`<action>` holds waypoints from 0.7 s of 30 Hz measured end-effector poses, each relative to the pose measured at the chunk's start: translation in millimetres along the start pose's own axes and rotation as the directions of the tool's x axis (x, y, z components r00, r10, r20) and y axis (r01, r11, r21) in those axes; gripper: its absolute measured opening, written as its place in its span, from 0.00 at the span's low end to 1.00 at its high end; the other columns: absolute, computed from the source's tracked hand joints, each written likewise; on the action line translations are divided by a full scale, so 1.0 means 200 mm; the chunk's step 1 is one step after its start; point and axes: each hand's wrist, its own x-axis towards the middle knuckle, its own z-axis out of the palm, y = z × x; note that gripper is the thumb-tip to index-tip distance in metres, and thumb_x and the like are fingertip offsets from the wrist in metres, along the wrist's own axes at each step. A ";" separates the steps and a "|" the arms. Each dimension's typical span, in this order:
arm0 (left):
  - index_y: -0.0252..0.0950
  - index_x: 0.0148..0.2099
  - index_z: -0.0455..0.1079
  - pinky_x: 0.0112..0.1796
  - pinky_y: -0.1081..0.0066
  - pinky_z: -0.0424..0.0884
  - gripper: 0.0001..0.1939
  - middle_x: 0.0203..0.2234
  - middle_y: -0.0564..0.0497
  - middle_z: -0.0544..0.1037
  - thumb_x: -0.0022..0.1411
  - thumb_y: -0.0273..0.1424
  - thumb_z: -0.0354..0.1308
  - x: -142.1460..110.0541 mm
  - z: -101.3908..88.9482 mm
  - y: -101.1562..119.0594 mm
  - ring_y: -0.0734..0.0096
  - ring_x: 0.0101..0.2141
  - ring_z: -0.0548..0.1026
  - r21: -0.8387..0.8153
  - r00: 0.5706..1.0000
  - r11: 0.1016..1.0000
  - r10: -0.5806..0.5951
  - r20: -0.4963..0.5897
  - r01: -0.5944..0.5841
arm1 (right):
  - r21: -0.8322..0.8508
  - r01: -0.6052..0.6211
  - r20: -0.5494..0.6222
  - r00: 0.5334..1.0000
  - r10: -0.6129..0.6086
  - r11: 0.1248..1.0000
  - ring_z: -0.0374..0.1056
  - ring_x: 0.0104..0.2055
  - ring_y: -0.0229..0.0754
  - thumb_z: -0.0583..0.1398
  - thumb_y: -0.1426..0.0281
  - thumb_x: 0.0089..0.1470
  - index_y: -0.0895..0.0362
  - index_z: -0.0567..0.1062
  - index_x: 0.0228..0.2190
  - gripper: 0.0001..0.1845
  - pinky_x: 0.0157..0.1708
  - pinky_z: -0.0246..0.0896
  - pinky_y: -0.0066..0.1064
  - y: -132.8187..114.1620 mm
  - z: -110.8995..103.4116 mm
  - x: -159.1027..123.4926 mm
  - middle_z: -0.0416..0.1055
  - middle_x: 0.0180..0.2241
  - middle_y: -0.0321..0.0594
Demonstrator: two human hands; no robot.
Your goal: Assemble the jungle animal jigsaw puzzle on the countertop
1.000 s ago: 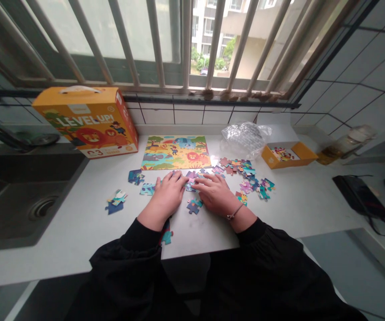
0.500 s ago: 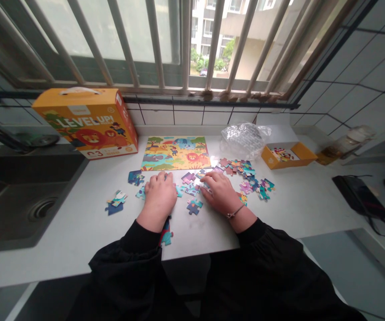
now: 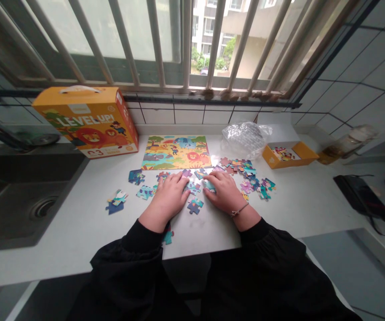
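Note:
My left hand [image 3: 170, 195] lies palm down over loose jigsaw pieces, its fingers stretched forward and apart. Its thumb rests by the edge of a light blue patterned puzzle piece [image 3: 194, 189]. Across a small gap, my right hand [image 3: 225, 191] has thumb and forefinger bent around a teal puzzle piece [image 3: 210, 185], partly covered by the fingers. Between the hands, nearer me, lies a dark blue puzzle piece [image 3: 195, 206]. A purple piece [image 3: 187, 173] and a blue-yellow piece [image 3: 200, 174] lie just beyond the fingertips. Further pieces are hidden under my left hand and wrist.
A finished animal picture [image 3: 176, 153] lies behind the pieces. Joined pieces [image 3: 237, 166] spread to the right. An orange box [image 3: 88, 122] stands by the sink [image 3: 21, 200]. Plastic wrap [image 3: 246, 139], a small open box [image 3: 289, 156] and a black device [image 3: 359, 196] are at right.
My left hand shifted left over the pieces, then came back right towards the middle. My right hand moved slightly right, and a teal piece now shows between its thumb and forefinger.

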 end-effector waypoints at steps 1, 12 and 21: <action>0.42 0.66 0.76 0.72 0.31 0.57 0.20 0.74 0.38 0.71 0.77 0.35 0.61 0.00 -0.01 0.01 0.40 0.71 0.68 -0.014 1.000 1.000 0.019 0.006 -0.019 | 0.000 -0.031 -0.030 0.999 0.031 1.000 0.68 0.61 0.57 0.64 0.63 0.68 0.52 0.81 0.56 0.18 0.64 0.61 0.49 0.02 -0.01 0.00 0.77 0.57 0.50; 0.42 0.58 0.80 0.72 0.37 0.61 0.14 0.61 0.41 0.81 0.73 0.30 0.61 0.02 -0.02 0.03 0.45 0.65 0.74 -0.089 0.994 0.990 0.106 -0.012 -0.107 | 0.043 -0.020 0.027 0.999 0.019 0.999 0.74 0.53 0.51 0.61 0.74 0.64 0.52 0.86 0.45 0.14 0.58 0.66 0.42 0.06 -0.04 -0.01 0.82 0.51 0.45; 0.46 0.67 0.76 0.73 0.28 0.54 0.20 0.73 0.45 0.73 0.77 0.32 0.59 0.02 0.05 0.13 0.44 0.74 0.65 -0.211 0.905 0.904 0.404 0.133 -0.373 | -0.051 -0.235 -0.145 0.963 0.225 0.971 0.75 0.55 0.55 0.59 0.75 0.63 0.55 0.88 0.42 0.16 0.60 0.68 0.46 0.18 -0.02 -0.03 0.85 0.49 0.48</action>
